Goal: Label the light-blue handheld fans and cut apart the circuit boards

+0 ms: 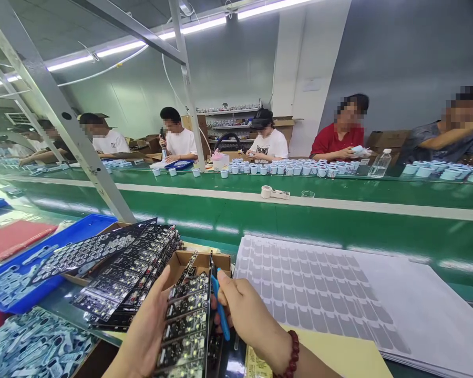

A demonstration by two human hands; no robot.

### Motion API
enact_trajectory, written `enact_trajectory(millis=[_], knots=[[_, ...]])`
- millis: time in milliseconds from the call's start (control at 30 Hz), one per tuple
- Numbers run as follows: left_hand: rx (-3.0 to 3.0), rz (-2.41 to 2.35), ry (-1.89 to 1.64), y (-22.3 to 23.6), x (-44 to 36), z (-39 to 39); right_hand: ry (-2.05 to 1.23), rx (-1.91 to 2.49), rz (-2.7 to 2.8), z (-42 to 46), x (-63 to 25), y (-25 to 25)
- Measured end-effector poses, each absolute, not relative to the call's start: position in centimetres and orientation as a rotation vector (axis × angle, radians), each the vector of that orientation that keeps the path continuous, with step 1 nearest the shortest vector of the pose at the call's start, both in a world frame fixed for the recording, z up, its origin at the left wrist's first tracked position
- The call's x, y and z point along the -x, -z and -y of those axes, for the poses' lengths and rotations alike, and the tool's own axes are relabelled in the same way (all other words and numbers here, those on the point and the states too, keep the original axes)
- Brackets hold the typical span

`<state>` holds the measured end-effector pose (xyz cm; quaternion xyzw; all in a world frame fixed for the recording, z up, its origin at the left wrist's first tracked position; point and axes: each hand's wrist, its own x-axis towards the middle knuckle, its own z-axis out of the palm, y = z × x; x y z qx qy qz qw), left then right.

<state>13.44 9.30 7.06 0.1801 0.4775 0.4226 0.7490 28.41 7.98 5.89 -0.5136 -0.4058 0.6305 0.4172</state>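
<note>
My left hand (147,328) grips a black circuit board panel (185,320) from its left edge, holding it upright near the bottom of the view. My right hand (246,315), with a red bead bracelet on the wrist, is closed round a blue-handled cutter (220,310) whose tip meets the panel's right edge. Just behind stands a small cardboard box (189,261) with black board pieces in it. A fanned stack of black panels (130,268) lies to the left of it.
A white sheet of grey stickers (311,294) lies to the right on the bench. Blue trays (19,273) with pale blue parts sit at left. A green conveyor (260,215) runs across, with several people seated beyond it behind rows of white cups (291,169). A slanted metal post (63,115) rises at left.
</note>
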Motion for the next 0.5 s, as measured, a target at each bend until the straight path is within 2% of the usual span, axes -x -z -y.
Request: enact_trajectory(millis=[167,400,500], knots=[[-0.679,-1.246,-1.045,-6.7,-12.2,-9.1,-1.524,1.426,1.185,-8.0,-29.0,-6.0],[-0.637,-1.241,-1.179,-7.4,-11.8,-8.8,-1.236,1.562,1.685,-4.9,-29.7,-6.9],[-0.524,-1.218,-1.176,-7.5,-12.4,-8.3,-1.409,1.466,1.469,-4.9,-28.9,-6.0]])
